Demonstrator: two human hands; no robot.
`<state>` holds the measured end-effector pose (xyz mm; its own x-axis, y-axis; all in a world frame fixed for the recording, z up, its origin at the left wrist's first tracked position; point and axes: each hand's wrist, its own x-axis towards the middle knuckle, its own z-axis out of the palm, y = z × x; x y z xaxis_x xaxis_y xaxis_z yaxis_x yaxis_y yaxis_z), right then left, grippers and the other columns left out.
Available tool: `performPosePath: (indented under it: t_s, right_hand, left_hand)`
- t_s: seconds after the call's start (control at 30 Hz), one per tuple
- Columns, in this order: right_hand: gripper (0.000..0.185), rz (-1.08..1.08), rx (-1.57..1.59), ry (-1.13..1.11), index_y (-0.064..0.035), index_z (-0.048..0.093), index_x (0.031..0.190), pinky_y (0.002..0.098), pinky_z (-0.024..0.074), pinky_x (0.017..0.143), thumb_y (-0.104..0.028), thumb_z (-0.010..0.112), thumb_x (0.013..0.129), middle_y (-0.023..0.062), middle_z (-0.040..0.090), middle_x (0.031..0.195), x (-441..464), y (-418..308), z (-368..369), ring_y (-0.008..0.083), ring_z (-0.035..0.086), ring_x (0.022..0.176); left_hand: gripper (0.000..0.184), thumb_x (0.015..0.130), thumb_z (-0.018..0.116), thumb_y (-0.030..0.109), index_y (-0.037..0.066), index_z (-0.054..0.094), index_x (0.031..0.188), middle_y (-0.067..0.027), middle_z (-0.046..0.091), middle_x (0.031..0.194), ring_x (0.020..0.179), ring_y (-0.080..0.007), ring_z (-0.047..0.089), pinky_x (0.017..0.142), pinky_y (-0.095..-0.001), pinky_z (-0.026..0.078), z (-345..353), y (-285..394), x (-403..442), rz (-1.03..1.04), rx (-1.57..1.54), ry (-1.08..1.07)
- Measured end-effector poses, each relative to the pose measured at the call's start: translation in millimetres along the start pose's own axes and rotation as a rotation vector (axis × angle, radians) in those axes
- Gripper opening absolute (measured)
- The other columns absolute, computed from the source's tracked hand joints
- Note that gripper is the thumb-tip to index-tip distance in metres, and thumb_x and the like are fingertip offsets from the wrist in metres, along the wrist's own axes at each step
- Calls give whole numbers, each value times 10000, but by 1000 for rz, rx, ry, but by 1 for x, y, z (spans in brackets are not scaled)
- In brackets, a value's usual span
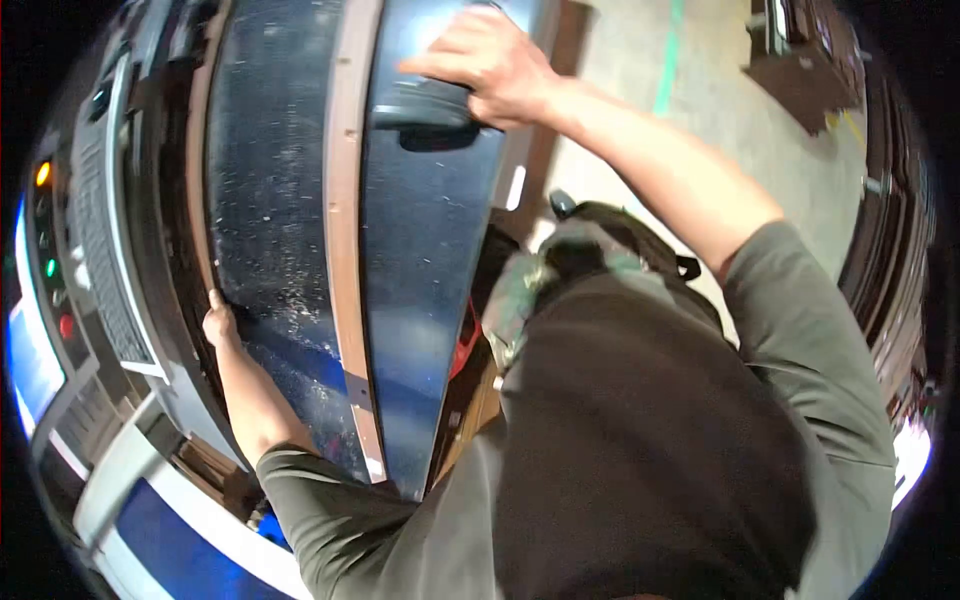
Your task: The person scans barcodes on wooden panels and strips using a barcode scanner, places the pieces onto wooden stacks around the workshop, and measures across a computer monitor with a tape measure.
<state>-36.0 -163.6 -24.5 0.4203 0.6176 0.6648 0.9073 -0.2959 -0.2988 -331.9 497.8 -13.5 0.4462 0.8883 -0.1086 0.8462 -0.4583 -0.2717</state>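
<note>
My right hand (495,70) is closed around a black hand-held object (430,112) with a rounded body, whose exact kind I cannot make out. It is over the dark, glossy panel (425,240) nearest my body. My left hand (218,322) is at the far side, its thumb showing on a long brown strip (200,170) and its other fingers mostly hidden. Between the hands lies a dark surface (275,150) speckled with pale bits. A second brown strip (343,190) with small holes runs along it.
Beyond my left hand stand a keyboard (105,240), a panel with lit buttons (52,268) and a bright screen (32,350). Stacked brown boards (890,230) stand on the right. A green line (670,55) marks the pale floor.
</note>
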Motion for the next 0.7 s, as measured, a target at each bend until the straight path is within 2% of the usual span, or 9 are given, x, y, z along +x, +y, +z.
performPosePath:
  t_s: [0.13, 0.27, 0.33, 0.43, 0.47, 0.53, 0.57, 0.63, 0.7]
  right_hand:
    - [575, 22, -32, 18, -172, 709, 1203, 438, 472, 959, -40, 719, 644, 21, 694, 1000, 2, -5, -1, 251, 644, 998]
    - [462, 19, -6, 4, -146, 736, 1166, 446, 462, 840, -131, 779, 707, 39, 693, 939, 7, -9, 3, 259, 641, 897]
    - [390, 28, -7, 20, -150, 747, 1131, 439, 458, 840, -186, 789, 744, 44, 687, 921, 9, -9, 3, 263, 637, 877]
    - [408, 10, 10, -4, -130, 744, 1138, 444, 462, 847, -156, 755, 730, 43, 683, 912, 14, -12, -4, 270, 639, 887]
    - [460, 8, 33, 25, -117, 743, 1126, 460, 463, 844, -96, 735, 667, 57, 689, 920, 15, -12, -2, 290, 648, 906]
    - [571, 57, 79, -102, -93, 733, 1120, 464, 458, 903, -31, 702, 553, 112, 705, 1002, 2, 7, 4, 344, 651, 980]
    - [575, 4, 46, -46, -89, 729, 1124, 462, 452, 929, -51, 726, 550, 127, 709, 1038, -2, 10, 6, 350, 649, 1007]
    - [564, -7, -47, -33, -97, 734, 1184, 466, 445, 938, -119, 734, 620, 138, 719, 1067, 6, -4, 3, 342, 657, 1034]
    - [503, -90, -4, -47, -58, 743, 1192, 451, 508, 861, -135, 724, 696, 135, 742, 989, 16, 0, 5, 352, 698, 915]
  left_hand:
    - [892, 1014, 333, 741, -34, 759, 1125, -287, 723, 1149, 1160, -452, 665, 1013, -499, 497, 1, 10, -17, 71, -96, 47]
    - [848, 1007, 396, 729, -29, 754, 1136, -301, 710, 1166, 1160, -459, 663, 1008, -505, 509, 1, 24, -32, 35, -149, 115]
    - [816, 990, 453, 722, -8, 725, 1231, -271, 681, 1286, 1247, -413, 637, 1052, -493, 496, 3, 30, -34, -79, -224, 83]
    - [783, 992, 470, 699, 6, 716, 1262, -252, 681, 1305, 1258, -403, 638, 1056, -514, 490, -15, 42, -53, -109, -279, 45]
    - [778, 995, 464, 695, 11, 711, 1273, -251, 674, 1321, 1265, -400, 635, 1054, -521, 489, -22, 47, -61, -124, -292, 32]
    - [680, 1004, 457, 652, 108, 696, 1334, -242, 631, 1397, 1312, -384, 607, 1061, -511, 483, -37, 57, -68, 8, -312, -15]
    - [602, 1002, 481, 619, 184, 685, 1363, -198, 629, 1421, 1332, -375, 592, 1080, -509, 471, -47, 70, -76, -98, -412, 27]
    - [548, 1004, 500, 587, 224, 677, 1375, -129, 638, 1431, 1351, -362, 580, 1106, -543, 449, -50, 75, -90, -182, -402, 49]
    - [492, 1004, 557, 489, 213, 665, 1397, -118, 582, 1505, 1431, -369, 495, 1156, -528, 415, -36, 89, -90, -297, -473, 78]
